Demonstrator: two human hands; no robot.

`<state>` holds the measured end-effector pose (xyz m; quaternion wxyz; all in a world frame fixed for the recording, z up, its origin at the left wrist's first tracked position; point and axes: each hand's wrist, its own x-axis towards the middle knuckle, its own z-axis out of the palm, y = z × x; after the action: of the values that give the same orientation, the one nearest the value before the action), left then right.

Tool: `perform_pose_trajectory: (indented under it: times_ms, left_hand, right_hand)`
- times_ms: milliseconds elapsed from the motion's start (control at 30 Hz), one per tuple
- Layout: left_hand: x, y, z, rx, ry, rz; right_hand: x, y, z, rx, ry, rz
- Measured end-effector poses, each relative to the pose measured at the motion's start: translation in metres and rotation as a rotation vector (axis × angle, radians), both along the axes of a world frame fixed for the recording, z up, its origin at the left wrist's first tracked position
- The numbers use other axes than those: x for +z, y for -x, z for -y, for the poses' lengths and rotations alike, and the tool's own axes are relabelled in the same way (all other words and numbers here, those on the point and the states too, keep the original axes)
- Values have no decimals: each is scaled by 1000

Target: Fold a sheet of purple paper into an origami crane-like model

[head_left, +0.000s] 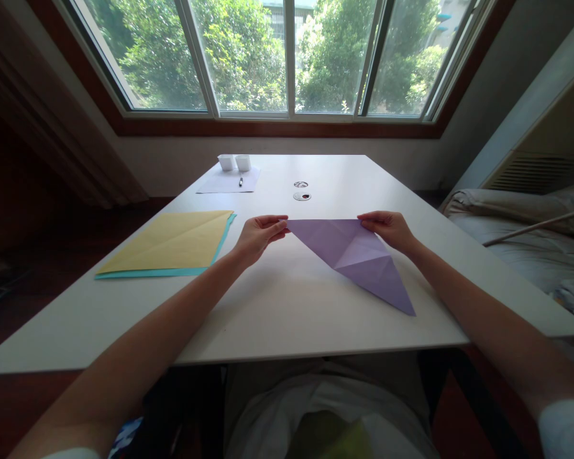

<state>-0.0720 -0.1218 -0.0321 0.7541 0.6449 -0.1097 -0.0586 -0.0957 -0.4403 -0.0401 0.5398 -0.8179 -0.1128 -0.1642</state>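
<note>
A creased sheet of purple paper [337, 245], folded into a pointed shape, is held up over the table between both hands. My left hand [261, 236] pinches its upper left corner between thumb and fingers. At the upper right, my right hand [387, 228] grips the top edge the same way. The paper's top edge runs straight between the hands, and one point hangs down at the lower right. Fold lines cross its middle. To the left of my left hand lies yellow paper [172, 239] on top of turquoise paper [191, 271].
Two small white cups [243, 163] and a pen [240, 182] sit on a white sheet [210, 183] at the far left of the white table [268, 319]. Two round discs [302, 196] lie at the middle back. A padded cover [507, 236] is at the right.
</note>
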Motion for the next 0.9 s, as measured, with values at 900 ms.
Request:
perform_pose_trajectory:
  times_ms: [900]
  left_hand:
    - [-4, -2, 0, 40, -10, 16]
  right_hand:
    - [0, -2, 6, 48, 8, 0]
